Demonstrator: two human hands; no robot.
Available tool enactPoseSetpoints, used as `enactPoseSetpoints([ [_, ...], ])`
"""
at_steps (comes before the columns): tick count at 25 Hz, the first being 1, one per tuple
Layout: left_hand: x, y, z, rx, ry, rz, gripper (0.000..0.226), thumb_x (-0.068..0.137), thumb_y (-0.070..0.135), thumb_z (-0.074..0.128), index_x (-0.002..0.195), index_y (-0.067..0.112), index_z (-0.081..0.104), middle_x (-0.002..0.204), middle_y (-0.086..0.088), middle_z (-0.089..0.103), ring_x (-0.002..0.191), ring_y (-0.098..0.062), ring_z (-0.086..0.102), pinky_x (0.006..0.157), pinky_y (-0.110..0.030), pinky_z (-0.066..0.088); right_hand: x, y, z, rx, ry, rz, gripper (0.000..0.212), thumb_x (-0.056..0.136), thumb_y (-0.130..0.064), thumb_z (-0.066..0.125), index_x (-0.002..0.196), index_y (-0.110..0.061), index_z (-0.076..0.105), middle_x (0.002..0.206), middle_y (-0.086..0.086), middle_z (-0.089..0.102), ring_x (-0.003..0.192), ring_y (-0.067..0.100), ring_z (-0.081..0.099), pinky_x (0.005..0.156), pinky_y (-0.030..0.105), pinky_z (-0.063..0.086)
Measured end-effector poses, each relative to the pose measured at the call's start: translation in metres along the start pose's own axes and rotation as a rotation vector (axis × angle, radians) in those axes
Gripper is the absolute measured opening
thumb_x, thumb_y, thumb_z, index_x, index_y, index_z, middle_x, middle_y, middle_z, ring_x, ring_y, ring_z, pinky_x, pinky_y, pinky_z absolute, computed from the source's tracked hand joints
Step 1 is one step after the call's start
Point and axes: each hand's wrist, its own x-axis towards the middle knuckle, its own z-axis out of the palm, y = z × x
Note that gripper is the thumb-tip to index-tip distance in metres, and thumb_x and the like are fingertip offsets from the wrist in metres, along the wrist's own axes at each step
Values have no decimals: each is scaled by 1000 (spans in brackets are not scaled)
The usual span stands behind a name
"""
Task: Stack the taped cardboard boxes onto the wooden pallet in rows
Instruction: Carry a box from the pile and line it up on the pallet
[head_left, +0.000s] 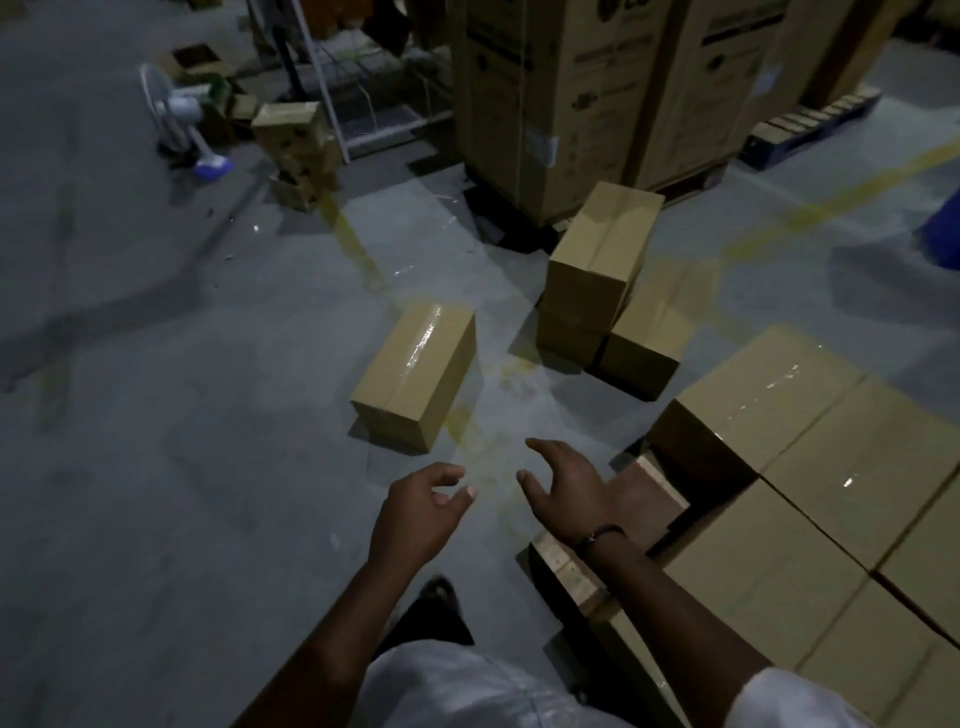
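Head view: both hands are held out over the concrete floor (156, 467); nothing is gripped.
Left hand (423, 506): empty, fingers loosely curled, thumb apart, no contact made.
Right hand (563, 493): empty, fingers spread and relaxed, held just beside the pallet corner, nothing touched.
Target (judged): single taped box (415, 374), lying alone on the floor just ahead of the hands, tape seam up, long axis running away from the camera.
Loose boxes (602, 270): at least three are grouped farther off to the right, one stacked on another, the third touching beside them.
Wooden pallet (566, 566): at right, with a bare plank corner exposed nearest the hands.
Stacked boxes (810, 467): set edge to edge in rows on the pallet; the bare corner is read as the next slot.
Step (judged): reach for the single box, not yet touched.
Grip: the box is best taken with one palm flat on each long side and fingers hooked under the bottom edges; the glossy tape is not to be relied on for friction.
Placement: the seam is to be aligned with the row, the box set flush to its neighbour, no overhang allowed.
Risk: light is poor, and the foot (439, 592) is near the pallet corner; a trip is possible on the turn.
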Motion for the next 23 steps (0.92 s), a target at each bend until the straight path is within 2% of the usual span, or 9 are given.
enactPoseSetpoints([
  [4, 49, -23, -29, -66, 15, -41, 23, 86, 40, 79, 108, 34, 73, 107, 18, 72, 92, -1, 68, 90, -34, 58, 54, -22, 25, -22, -41, -3, 49, 98, -44, 56, 143, -23, 52, 141, 1, 55, 128, 22, 52, 105, 37, 44],
  [7, 100, -45, -62, -43, -16, -17, 30, 87, 42, 77, 114, 29, 75, 105, 18, 73, 90, 3, 67, 85, -28, 57, 103, -47, 47, -71, -50, 23, 49, 99, -44, 54, 144, -24, 50, 144, 0, 53, 129, 21, 50, 106, 35, 42],
  [10, 149, -63, -102, 24, -35, 13, 34, 87, 47, 76, 116, 31, 74, 103, 14, 74, 89, 1, 68, 82, -29, 59, 150, -81, 72, -106, -76, 31, 50, 99, -43, 55, 145, -24, 49, 144, 0, 53, 128, 20, 50, 105, 34, 43],
  [14, 200, -72, -146, 53, -40, 42, 28, 88, 43, 75, 114, 31, 74, 94, 14, 73, 86, 0, 68, 81, -31, 58, 203, -126, 97, -107, -75, 31, 51, 98, -42, 56, 145, -24, 48, 144, -1, 52, 128, 20, 50, 105, 35, 44],
  [23, 287, -93, -170, 19, -94, -14, 30, 88, 42, 76, 114, 27, 74, 100, 11, 76, 89, -3, 70, 86, -35, 60, 300, -143, 131, -85, -103, 110, 51, 97, -41, 58, 144, -23, 50, 142, 2, 54, 126, 23, 52, 105, 38, 45],
])
